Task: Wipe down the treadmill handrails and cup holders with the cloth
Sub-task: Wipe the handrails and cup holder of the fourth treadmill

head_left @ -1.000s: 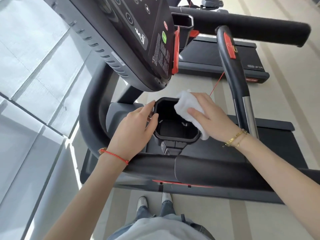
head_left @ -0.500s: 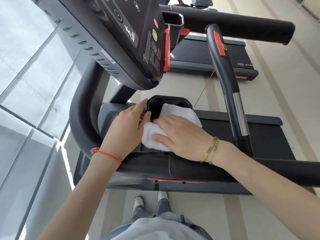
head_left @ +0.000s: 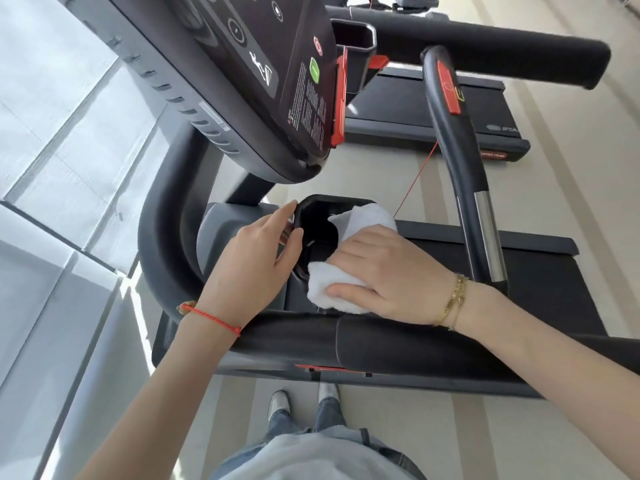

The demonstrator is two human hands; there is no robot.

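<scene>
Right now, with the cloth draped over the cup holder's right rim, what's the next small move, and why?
Probably push the white cloth down into the cup holder and sweep it round the inner wall. The right hand presses it flat on the near-right rim only, the dark inside is still bare, and the left hand already steadies the left rim.

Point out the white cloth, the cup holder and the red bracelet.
white cloth (head_left: 327, 289): head view, bare fold left of the right hand.
cup holder (head_left: 317, 206): head view, far rim.
red bracelet (head_left: 211, 319): head view, cord across the left wrist.
</scene>
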